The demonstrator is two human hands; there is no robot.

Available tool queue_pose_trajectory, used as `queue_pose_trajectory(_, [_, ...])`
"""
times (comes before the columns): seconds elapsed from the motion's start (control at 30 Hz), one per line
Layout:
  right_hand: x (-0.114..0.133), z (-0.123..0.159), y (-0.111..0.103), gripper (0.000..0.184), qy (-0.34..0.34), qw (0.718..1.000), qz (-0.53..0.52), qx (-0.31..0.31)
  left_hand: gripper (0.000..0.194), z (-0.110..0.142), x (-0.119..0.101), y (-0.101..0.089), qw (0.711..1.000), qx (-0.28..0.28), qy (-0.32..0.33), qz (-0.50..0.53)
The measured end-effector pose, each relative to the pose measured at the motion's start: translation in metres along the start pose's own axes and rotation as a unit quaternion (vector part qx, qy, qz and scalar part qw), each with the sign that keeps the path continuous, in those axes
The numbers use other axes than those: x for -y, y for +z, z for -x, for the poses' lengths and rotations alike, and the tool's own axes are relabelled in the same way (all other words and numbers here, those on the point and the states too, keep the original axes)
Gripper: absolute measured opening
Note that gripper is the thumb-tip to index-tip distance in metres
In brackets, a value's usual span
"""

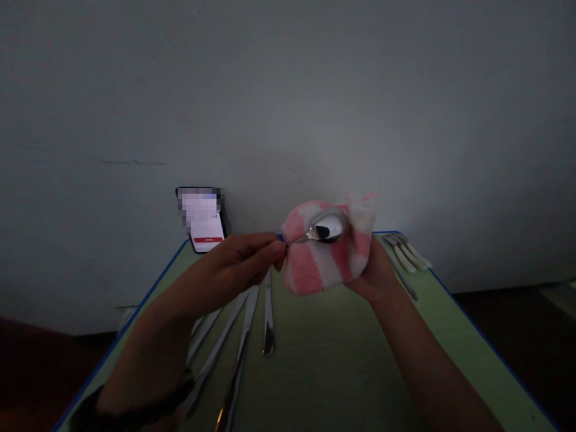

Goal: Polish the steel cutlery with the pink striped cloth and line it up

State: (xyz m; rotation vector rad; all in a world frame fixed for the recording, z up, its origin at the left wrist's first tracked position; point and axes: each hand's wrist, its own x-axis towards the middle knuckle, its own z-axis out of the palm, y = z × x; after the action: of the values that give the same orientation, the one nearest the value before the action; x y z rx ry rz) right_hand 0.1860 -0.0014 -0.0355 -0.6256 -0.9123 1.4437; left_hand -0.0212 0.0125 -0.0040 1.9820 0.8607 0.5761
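Observation:
A shiny metal spoon (330, 228) is held up over the table, its bowl facing me and lying against a pink-and-white striped cloth (310, 273). My left hand (245, 258) pinches the spoon's handle between thumb and fingers, left of the bowl. From behind and to the right, my right hand (375, 273) grips the cloth; most of its fingers are hidden by the fabric. One corner of the cloth stands up beside the bowl's tip.
Several table knives (243, 336) lie on the green table (315, 372), partly under my left arm. Several forks (405, 252) rest at the far right corner. A lit phone (207, 222) leans against the grey wall (288, 108) behind the table.

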Motion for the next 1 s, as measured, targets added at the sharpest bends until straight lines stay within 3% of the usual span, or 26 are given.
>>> queue_pose_trajectory(0.2, [0.006, -0.002, -0.001, 0.034, -0.028, 0.997, -0.076, -0.017, 0.032, -0.002, 0.001, 0.001, 0.987, -0.033, -0.004, -0.16])
queue_pose_trajectory(0.33, [0.007, -0.003, -0.002, 0.04, 0.0, 0.993, -0.121, 0.009, 0.038, -0.003, 0.005, 0.004, 0.985, -0.048, -0.04, -0.16])
queue_pose_trajectory(0.63, [0.009, -0.003, -0.005, 0.044, -0.007, 0.985, -0.169, 0.028, 0.029, -0.009, -0.003, 0.011, 0.974, -0.099, -0.026, -0.201])
queue_pose_trajectory(0.83, [-0.006, -0.005, 0.003, 0.019, -0.06, 0.994, -0.084, -0.025, 0.029, -0.009, -0.01, 0.014, 0.965, -0.095, -0.008, -0.246])
queue_pose_trajectory(1.0, [-0.036, -0.01, -0.003, 0.027, -0.054, 0.982, 0.085, -0.159, 0.032, -0.013, -0.005, 0.038, 0.949, -0.043, -0.022, -0.311])
